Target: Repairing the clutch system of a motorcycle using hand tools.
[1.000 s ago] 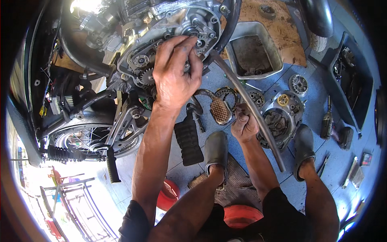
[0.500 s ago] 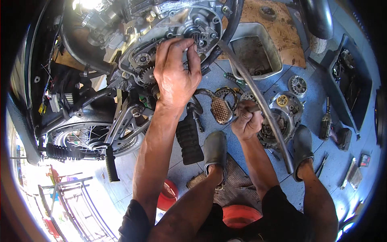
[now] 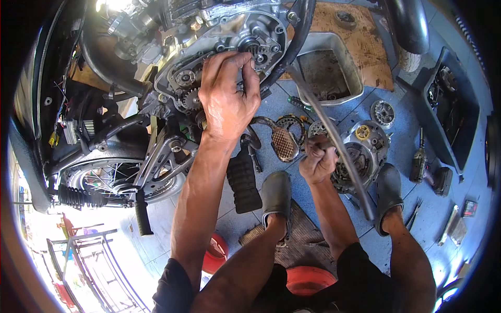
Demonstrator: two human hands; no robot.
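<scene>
My left hand (image 3: pixel 227 99) reaches into the open engine case (image 3: pixel 232 39), its fingertips pinched at a splined shaft (image 3: pixel 254 52); what they hold is too small to make out. A meshed gear (image 3: pixel 190 99) shows left of the hand. My right hand (image 3: pixel 318 161) is closed round a short dark bar (image 3: pixel 324 144) beside a long metal tube (image 3: pixel 339 141), which slants down from the engine's right side; I cannot tell whether the two are joined. Behind the right hand lies a removed cover (image 3: pixel 368 156) with a yellow gear (image 3: pixel 364 132) on it.
A drain pan (image 3: pixel 355 91) and stained cardboard (image 3: pixel 365 31) lie behind the tube. A grey plastic tray (image 3: pixel 454 146) of parts and a power tool (image 3: pixel 420 164) are at right. A footrest (image 3: pixel 242 188), my two clogged feet (image 3: pixel 276 193), a wheel (image 3: pixel 104 182) and a red stool (image 3: pixel 308 276) surround my arms.
The long tube has shifted a little and swung with my right hand, which remains closed. My left hand stays at the shaft with only slight movement of its fingers.
</scene>
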